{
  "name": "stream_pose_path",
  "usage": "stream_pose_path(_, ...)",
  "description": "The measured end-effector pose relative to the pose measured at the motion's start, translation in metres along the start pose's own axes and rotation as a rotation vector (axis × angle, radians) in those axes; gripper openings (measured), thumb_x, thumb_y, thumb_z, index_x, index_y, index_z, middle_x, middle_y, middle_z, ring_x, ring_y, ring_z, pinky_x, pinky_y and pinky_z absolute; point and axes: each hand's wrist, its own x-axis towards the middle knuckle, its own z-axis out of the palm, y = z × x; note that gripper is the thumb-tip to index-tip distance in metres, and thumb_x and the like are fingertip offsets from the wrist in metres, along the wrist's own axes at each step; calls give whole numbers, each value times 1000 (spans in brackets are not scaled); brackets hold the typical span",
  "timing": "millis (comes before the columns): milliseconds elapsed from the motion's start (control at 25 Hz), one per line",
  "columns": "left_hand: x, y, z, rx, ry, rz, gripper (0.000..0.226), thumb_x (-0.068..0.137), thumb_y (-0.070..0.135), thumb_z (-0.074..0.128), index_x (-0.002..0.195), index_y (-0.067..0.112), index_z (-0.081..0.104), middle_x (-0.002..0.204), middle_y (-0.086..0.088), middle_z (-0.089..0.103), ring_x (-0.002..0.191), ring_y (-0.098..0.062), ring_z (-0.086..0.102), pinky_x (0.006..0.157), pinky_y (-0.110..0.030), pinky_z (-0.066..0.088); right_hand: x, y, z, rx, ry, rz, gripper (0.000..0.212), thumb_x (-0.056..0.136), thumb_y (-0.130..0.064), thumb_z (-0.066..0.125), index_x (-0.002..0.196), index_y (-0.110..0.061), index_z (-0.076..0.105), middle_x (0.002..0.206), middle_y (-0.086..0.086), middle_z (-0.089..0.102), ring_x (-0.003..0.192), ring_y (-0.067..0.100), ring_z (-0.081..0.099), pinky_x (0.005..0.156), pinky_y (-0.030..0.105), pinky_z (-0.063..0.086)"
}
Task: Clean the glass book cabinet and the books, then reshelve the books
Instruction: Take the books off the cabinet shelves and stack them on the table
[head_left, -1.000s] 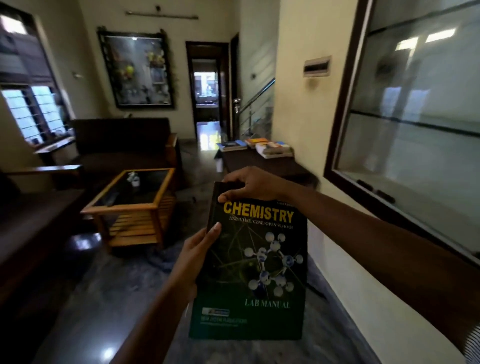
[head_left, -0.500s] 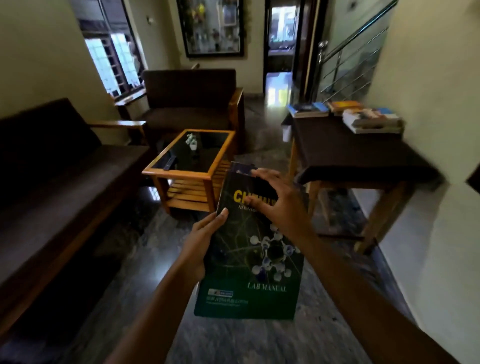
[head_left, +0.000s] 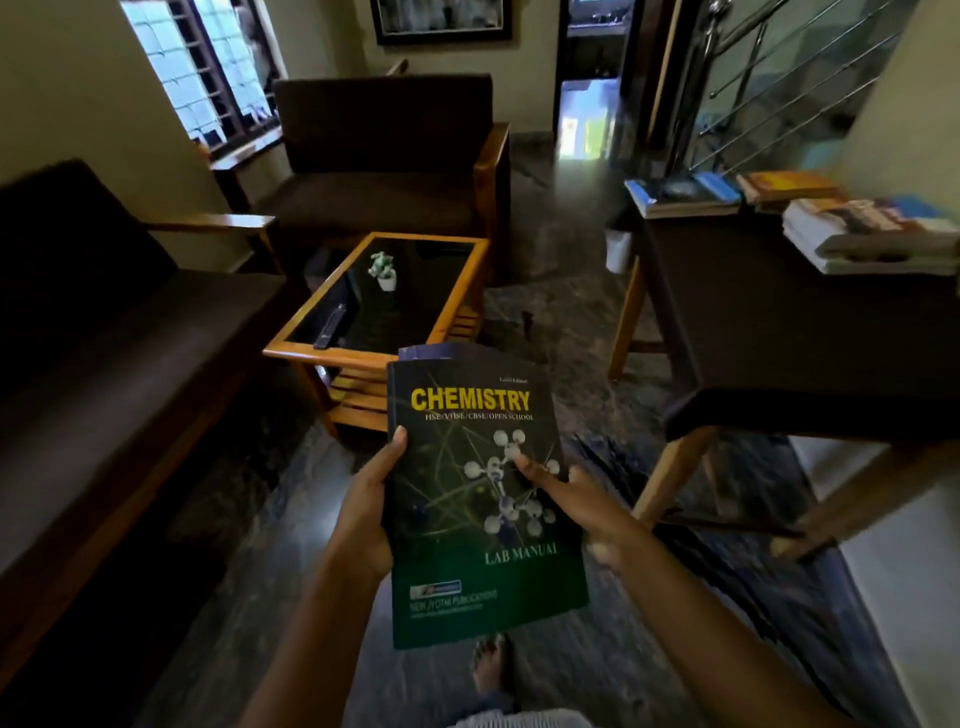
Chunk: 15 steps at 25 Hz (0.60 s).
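Observation:
A dark green chemistry lab manual (head_left: 467, 519) is held upright in front of me, cover facing me. My left hand (head_left: 369, 512) grips its left edge, thumb on the cover. My right hand (head_left: 576, 499) is at the right edge with its fingers lying on the cover near the molecule picture. Another thin book or cover peeks out behind the manual's top edge. Several other books (head_left: 685, 195) lie in stacks (head_left: 872, 234) on a dark-clothed table (head_left: 769, 332) to the right. The glass cabinet is out of view.
A wooden coffee table with a dark glass top (head_left: 395, 301) stands ahead, carrying a small plant pot (head_left: 384, 270) and a remote (head_left: 330, 326). Dark sofas (head_left: 384, 171) sit left and behind it. A stair railing (head_left: 779, 78) rises at the right. My foot (head_left: 491, 665) shows below.
My view swung down and left, away from the glass cabinet toward the room. My right hand slid down the cover from the book's top edge to its right side.

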Motion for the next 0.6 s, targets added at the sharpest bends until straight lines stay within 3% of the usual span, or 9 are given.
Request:
stream_pose_path(160, 103, 56, 30, 54, -27, -6, 55, 77, 41, 63, 124, 14, 57, 112, -13, 68, 102, -31, 66, 92, -49, 47, 94, -53, -28, 90, 165, 31, 51, 68, -37, 78, 110, -11, 63, 104, 6, 70, 90, 20, 68, 68, 28, 56)
stream_pose_path(280, 174, 85, 72, 84, -58, -58, 41, 84, 39, 59, 115, 12, 62, 101, -12, 72, 88, -27, 70, 75, -41, 51, 150, -90, -56, 161, 143, 45, 71, 52, -49, 79, 112, -15, 63, 104, 4, 71, 93, 19, 68, 72, 29, 54)
stream_pose_path(360, 212, 97, 102, 138, -107, -105, 38, 85, 39, 59, 110, 12, 64, 99, -12, 72, 87, -28, 70, 74, -41, 52, 181, -109, -74, 204, 191, 13, 81, 45, -48, 85, 114, -12, 61, 105, 7, 70, 93, 22, 68, 78, 33, 55)
stream_pose_path(440, 263, 114, 137, 210, -170, -77, 40, 84, 37, 60, 116, 14, 61, 107, -14, 70, 94, -30, 68, 78, -45, 53, 220, -135, -105, 248, 303, -43, 65, 55, -36, 84, 110, -9, 60, 102, 8, 70, 89, 21, 68, 73, 31, 55)
stream_pose_path(520, 319, 132, 173, 277, -214, 74, 38, 86, 29, 59, 123, 20, 57, 112, -13, 68, 96, -28, 68, 76, -44, 56, 259, -168, -140, 199, 379, -105, 50, 61, -33, 81, 103, -13, 64, 97, 5, 71, 86, 18, 69, 71, 28, 54)
stream_pose_path(600, 366, 152, 216, 309, -268, 203, 49, 85, 23, 59, 132, 29, 49, 120, -10, 64, 104, -26, 65, 84, -47, 54, 297, -206, -176, 131, 439, -175, 34, 66, -34, 79, 92, -15, 67, 93, 5, 73, 85, 21, 69, 76, 35, 56)
